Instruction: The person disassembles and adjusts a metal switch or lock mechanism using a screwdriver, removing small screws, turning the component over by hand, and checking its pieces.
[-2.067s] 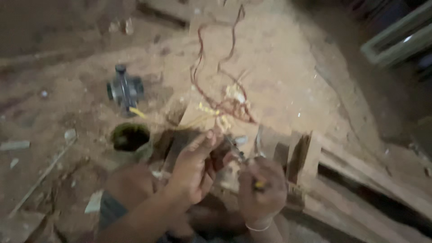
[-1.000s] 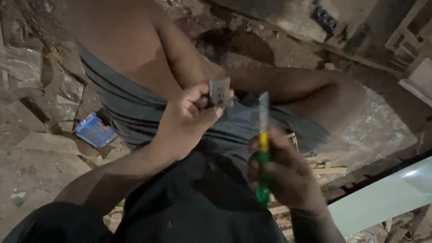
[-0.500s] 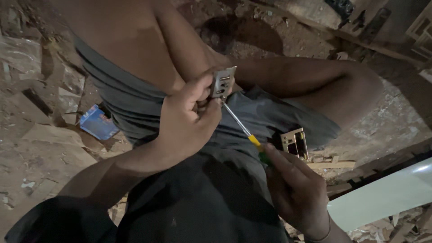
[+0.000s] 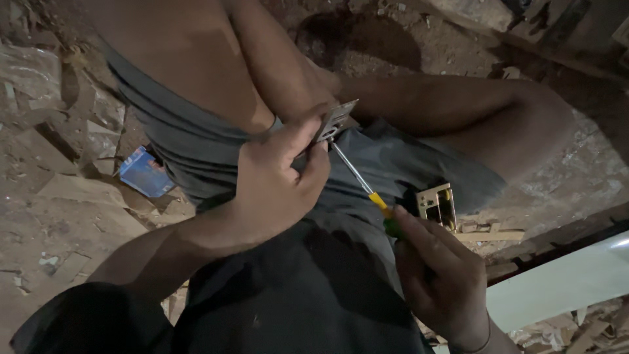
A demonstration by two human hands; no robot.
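Since half a second ago the screwdriver (image 4: 359, 178) has barely shifted: its tip stays against the small metal plate (image 4: 334, 122), and the view has only drifted a little. A second ago the tool stood upright, clear of the plate; now it slants up from the lower hand to the upper one.

The left hand (image 4: 278, 180) pinches the metal plate between thumb and fingertips, holding it tilted just above the knuckles, a firm grasp with the fingers curled tight beneath it. The bare steel shaft of the screwdriver meets the plate at its lower edge, right by the left thumb. Down the shaft, the yellow collar and green handle vanish into the right hand (image 4: 440, 282), which is wrapped closed around the handle, with a thin band at the wrist.

Just above the right hand's fingers, a brass-coloured lock case (image 4: 437, 205) lies on pale wooden strips. Behind both hands sits another person, bare-backed in grey shorts (image 4: 196, 147), one leg stretched out past the plate. Left of the left forearm, a blue packet (image 4: 145, 173) lies on the dusty floor among scraps of wood and torn paper. Right of the right wrist runs a pale green board (image 4: 563, 282).
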